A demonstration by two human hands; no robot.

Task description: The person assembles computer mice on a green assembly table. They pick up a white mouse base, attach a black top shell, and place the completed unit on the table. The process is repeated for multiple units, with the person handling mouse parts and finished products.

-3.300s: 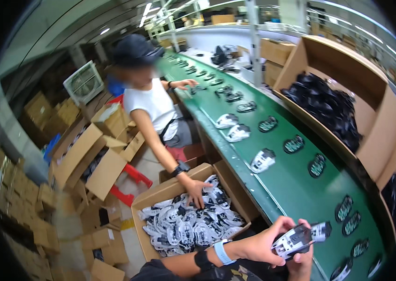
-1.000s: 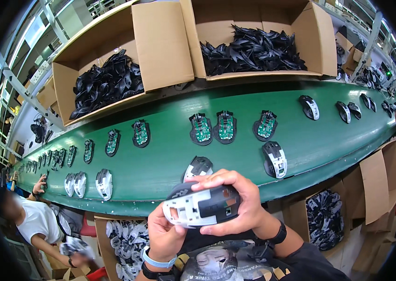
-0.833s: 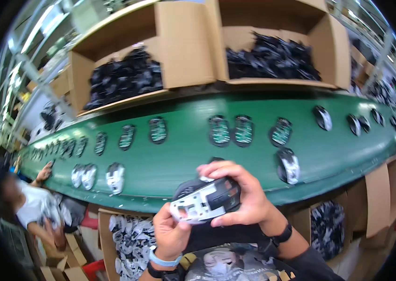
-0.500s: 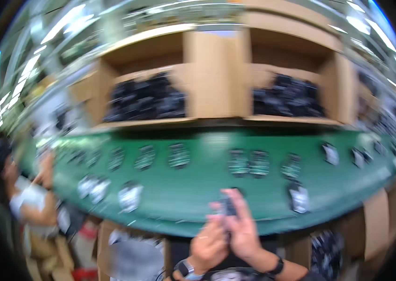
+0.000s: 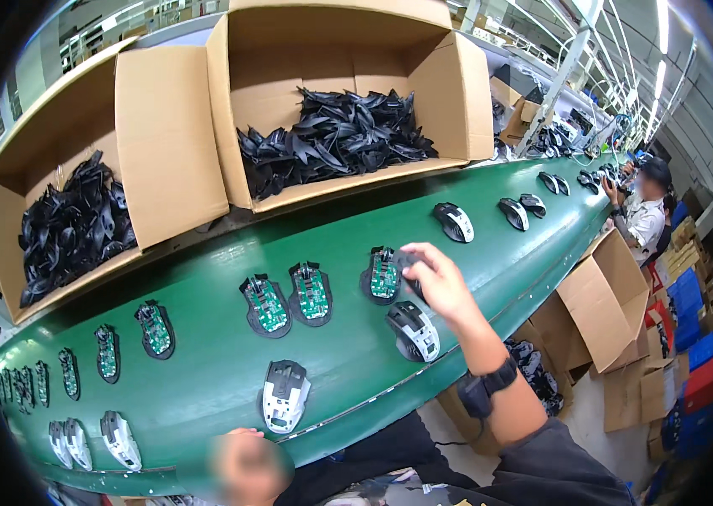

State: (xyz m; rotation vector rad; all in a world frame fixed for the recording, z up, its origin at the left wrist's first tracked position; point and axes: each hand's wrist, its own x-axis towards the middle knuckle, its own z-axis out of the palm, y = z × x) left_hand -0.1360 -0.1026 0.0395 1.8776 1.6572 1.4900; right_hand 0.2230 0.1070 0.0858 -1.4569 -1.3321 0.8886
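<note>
My right hand (image 5: 442, 285) reaches over the green belt (image 5: 356, 354), its fingers closed round a dark piece (image 5: 409, 266), perhaps a mouse part, mostly hidden by the fingers. Right beside it lies an opened computer mouse (image 5: 384, 280) with its green circuit board bare. Just nearer to me is a black-and-white mouse shell (image 5: 414, 331). At the belt's near edge, my left hand (image 5: 247, 469) is smeared, so its fingers cannot be read. The mouse shell closest to it is white and grey (image 5: 285, 398).
Behind the belt stand two cardboard boxes (image 5: 172, 143) heaped with black plastic pieces (image 5: 348, 135). More open mice with circuit boards (image 5: 265, 305) line the belt's left part. Assembled-looking mice (image 5: 454, 223) lie to the right, where a co-worker (image 5: 647, 207) sits beyond an open carton (image 5: 601, 295).
The view has swung right. My hands, together around a dark piece before, are now apart: the right is out over the belt, the left low at its near edge.
</note>
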